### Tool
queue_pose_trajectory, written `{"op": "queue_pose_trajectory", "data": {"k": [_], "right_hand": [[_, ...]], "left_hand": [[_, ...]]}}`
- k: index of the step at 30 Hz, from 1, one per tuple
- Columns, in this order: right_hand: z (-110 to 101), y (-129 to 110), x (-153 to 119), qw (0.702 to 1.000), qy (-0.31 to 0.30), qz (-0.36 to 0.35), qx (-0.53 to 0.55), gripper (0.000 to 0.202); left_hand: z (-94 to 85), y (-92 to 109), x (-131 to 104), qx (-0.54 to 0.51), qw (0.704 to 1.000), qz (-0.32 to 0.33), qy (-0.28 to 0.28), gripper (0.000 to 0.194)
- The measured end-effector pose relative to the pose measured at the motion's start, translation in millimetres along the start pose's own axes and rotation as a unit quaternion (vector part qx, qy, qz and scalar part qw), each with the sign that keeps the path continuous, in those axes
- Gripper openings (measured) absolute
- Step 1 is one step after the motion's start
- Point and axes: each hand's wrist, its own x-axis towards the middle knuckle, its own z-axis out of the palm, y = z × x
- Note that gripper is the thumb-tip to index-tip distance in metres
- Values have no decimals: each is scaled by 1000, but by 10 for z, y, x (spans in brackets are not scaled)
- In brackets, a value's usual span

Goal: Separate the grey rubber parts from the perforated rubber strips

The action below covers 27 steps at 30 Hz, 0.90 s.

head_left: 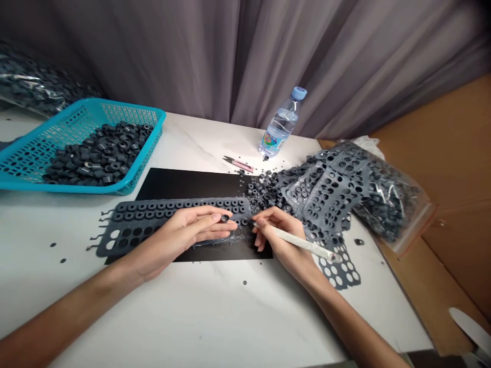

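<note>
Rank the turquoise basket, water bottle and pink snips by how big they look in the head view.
1. turquoise basket, largest by far.
2. water bottle, though it lies farther back.
3. pink snips, smallest.

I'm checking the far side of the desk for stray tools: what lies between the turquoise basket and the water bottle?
In the head view, bare white table separates the turquoise basket from the water bottle; small pink snips lie just before the bottle.

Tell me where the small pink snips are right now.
In the head view the pink snips lie on the white table, just left of the water bottle and beyond the black mat, farther back than both hands.
</note>
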Motion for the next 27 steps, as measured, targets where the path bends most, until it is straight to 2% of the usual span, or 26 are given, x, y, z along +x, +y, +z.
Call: {"op": "queue_pose_trajectory", "data": {"k": [2,5,8,11,13,16,20,23,27], "right_hand": [[-8,-5,-18,1000,-13,-1,-2,20],[-29,-15,-53,999,-45,-3,-3,21],[-75,-9,-70,998,-60,-9,-13,22],[-138,17,-56,999,-38,-15,-27,20],[-168,36,-38,999,-20,-14,-27,18],[-167,51,-12,1000,-23,-4,-20,16],[-113,58,21,998,-57,10,-8,13],[-93,76,41,998,-66,17,6,10],[-104,104,48,997,-67,19,23,9]], "left_hand": [[34,30,111,24,999,40,3,37],[187,156,417,92,984,150,-13,33],[420,331,769,190,948,250,-50,25],[561,436,942,290,900,323,-48,20],[542,422,895,344,872,348,-23,17],[389,278,664,413,844,343,2,14],[191,2,425,467,828,311,-21,16],[146,-129,423,487,814,317,-20,19],[166,-144,469,503,800,326,-30,18]]}}
